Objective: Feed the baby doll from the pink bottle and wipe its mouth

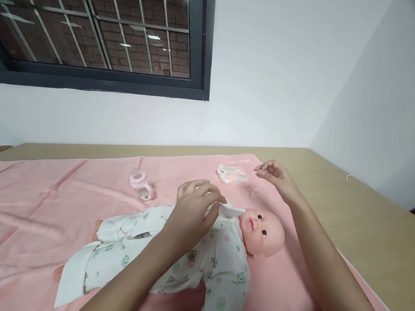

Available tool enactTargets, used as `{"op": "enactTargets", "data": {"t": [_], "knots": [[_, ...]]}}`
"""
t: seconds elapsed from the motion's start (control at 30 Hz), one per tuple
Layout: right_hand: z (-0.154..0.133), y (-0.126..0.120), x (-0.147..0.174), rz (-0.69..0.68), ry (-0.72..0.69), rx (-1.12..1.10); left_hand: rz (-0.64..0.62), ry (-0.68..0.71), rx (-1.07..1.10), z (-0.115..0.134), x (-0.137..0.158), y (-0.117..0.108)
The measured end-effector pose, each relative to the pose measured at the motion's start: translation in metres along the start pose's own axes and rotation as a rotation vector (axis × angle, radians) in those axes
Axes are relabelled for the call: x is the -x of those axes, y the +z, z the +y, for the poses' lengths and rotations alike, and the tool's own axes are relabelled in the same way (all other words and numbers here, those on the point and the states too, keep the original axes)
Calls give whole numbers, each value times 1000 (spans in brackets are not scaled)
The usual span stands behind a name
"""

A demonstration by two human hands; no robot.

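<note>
A baby doll (pixel 264 231) lies on its back, its head toward the right, dressed in a white outfit (pixel 183 267) with small green animal prints. My left hand (pixel 200 204) is over the doll's chest, its fingers closed on a piece of white cloth (pixel 233 209) beside the doll's chin. Whether that cloth is part of the outfit, I cannot tell. Beyond the doll's head, my right hand (pixel 275 173) is raised with loosely bent fingers, thumb a little apart, and nothing visible in them. A small clear item (pixel 256 193) lies below it.
The doll rests on a pink blanket (pixel 116 187) spread over a wooden surface (pixel 383 234). A pink-topped baby bottle (pixel 142 186) stands behind the doll's legs. Near my right hand lies a small clear-and-white packet (pixel 231 173). A white wall and barred window are behind.
</note>
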State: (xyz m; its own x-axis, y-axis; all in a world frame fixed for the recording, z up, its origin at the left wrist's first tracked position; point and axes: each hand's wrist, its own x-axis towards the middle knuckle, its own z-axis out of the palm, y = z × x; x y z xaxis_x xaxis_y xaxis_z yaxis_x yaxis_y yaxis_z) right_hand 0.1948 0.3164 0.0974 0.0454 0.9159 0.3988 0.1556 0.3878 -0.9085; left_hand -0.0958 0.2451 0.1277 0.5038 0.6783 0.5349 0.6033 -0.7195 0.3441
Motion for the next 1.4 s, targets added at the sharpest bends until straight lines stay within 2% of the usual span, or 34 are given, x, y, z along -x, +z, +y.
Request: {"op": "enactTargets", "data": {"t": [0.07,0.13,0.2,0.3,0.4,0.5,0.6,0.7,0.8,0.9,1.03,1.13,1.23,1.33,1.4], "knots": [[-43,23,20,-265,-72,59,-27,-46,11,-1,-1,-8],[-78,47,42,-459,-129,189,-52,-73,11,-1,-1,-16],[-101,68,60,-513,-191,366,-67,-86,-9,-1,-1,-22],[-113,91,72,-454,-248,563,-65,-113,-38,-2,0,-27],[-108,102,67,-396,-278,640,-67,-114,-24,-4,1,-30],[-104,105,59,-397,-292,620,-66,-117,6,-9,2,-34],[-105,105,53,-434,-200,631,-40,-150,75,-20,2,-44],[-104,102,44,-446,-117,744,30,-224,115,-34,4,-60],[-93,92,27,-378,-67,866,87,-312,158,-49,11,-81],[-70,73,1,-312,7,949,119,-390,173,-64,19,-101],[-30,44,-31,-283,199,1088,253,-506,104,-91,28,-120],[-7,31,-51,-266,253,1025,313,-630,38,-117,33,-126],[3,28,-68,-190,289,725,311,-746,1,-144,37,-125],[9,32,-82,-110,394,373,243,-859,-20,-169,38,-117],[13,36,-89,-134,464,323,161,-913,-45,-182,36,-109]]}}
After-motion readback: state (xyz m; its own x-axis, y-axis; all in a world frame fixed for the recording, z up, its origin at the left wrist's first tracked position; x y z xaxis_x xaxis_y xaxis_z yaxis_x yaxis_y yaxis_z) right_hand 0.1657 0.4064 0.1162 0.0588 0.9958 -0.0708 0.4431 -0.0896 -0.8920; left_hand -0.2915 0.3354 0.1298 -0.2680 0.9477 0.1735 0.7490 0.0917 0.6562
